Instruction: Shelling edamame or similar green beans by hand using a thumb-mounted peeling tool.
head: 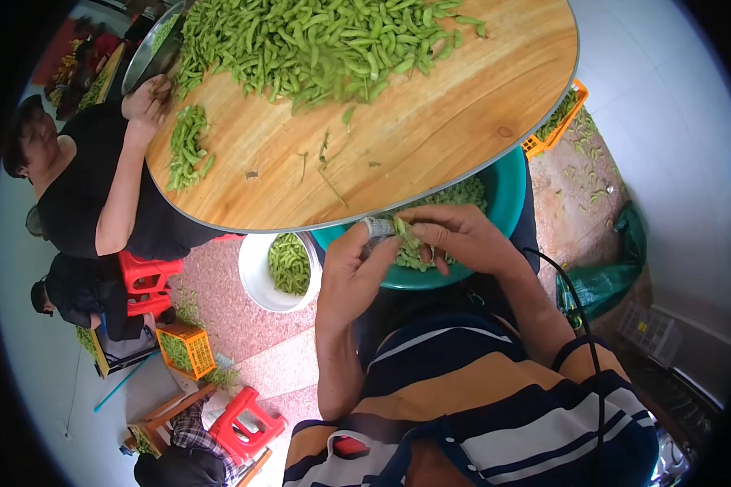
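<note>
My left hand (356,262) and my right hand (457,234) meet over a green plastic basin (512,201), just below the edge of a round wooden table (438,134). Between their fingertips is a green soybean pod (404,230), partly covered by the fingers. A pale wrap surrounds a finger of my left hand. Shelled green beans (463,195) lie in the basin. A large heap of pods (317,49) covers the table's far part, and a small pile of pods (186,149) lies near its left edge.
A white bucket (250,274) with pods stands left of the basin. A co-worker (91,176) sits at the table's left, near a metal bowl (135,64). Orange crates (202,353), red stools (237,420) and other people are lower left. A green sack (609,286) and a black cable are right.
</note>
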The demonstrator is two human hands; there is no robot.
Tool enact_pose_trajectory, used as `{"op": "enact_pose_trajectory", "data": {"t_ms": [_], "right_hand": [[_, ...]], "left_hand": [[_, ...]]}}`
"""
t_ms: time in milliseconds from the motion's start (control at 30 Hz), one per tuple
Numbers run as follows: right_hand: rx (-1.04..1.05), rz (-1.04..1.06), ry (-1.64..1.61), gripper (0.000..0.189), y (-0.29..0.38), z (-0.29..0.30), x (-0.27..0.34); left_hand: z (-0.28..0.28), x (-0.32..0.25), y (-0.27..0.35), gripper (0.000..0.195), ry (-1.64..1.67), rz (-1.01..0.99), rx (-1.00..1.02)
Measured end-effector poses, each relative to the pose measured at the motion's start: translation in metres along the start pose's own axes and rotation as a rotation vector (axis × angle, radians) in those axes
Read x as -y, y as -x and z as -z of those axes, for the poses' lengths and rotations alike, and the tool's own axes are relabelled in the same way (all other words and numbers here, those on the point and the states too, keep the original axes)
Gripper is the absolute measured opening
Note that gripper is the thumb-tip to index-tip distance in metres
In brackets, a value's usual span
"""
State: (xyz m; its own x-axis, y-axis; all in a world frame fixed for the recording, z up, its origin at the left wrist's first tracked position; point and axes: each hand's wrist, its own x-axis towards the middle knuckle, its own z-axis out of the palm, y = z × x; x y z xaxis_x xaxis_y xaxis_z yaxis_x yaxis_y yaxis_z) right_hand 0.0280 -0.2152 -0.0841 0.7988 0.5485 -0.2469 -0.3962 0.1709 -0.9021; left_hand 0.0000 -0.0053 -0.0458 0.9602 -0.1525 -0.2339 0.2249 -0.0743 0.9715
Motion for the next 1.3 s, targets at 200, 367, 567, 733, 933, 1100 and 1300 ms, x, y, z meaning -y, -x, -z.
{"op": "enact_pose_trajectory", "data": {"t_ms": [200,367,567,733,933,1100,1300], "right_hand": [[-0.053,0.017,0.141,0.030,-0.008,-0.002,-0.001],[0.010,-0.029,-0.002,0.026,-0.011,0.000,-0.009],[0.001,-0.048,-0.004,0.025,-0.012,0.004,-0.013],[-0.001,-0.076,-0.076,0.025,-0.012,-0.001,-0.009],[-0.030,-0.074,0.117,0.028,-0.013,0.005,-0.022],[-0.140,0.179,0.739,0.034,-0.004,0.009,-0.029],[-0.144,0.272,0.908,0.026,0.004,-0.006,0.007]], "left_hand": [[0.003,0.012,-0.004,0.009,-0.158,-0.070,0.021],[0.009,0.010,-0.001,0.008,0.059,0.069,0.096],[0.003,0.011,-0.001,0.010,0.078,0.069,0.042],[0.005,0.021,0.001,0.010,0.047,0.019,-0.046],[0.018,0.023,0.022,0.014,0.011,-0.007,-0.224],[0.087,0.057,0.054,0.010,0.070,0.055,-0.573],[0.183,0.145,0.065,0.014,0.118,0.162,-0.807]]}}
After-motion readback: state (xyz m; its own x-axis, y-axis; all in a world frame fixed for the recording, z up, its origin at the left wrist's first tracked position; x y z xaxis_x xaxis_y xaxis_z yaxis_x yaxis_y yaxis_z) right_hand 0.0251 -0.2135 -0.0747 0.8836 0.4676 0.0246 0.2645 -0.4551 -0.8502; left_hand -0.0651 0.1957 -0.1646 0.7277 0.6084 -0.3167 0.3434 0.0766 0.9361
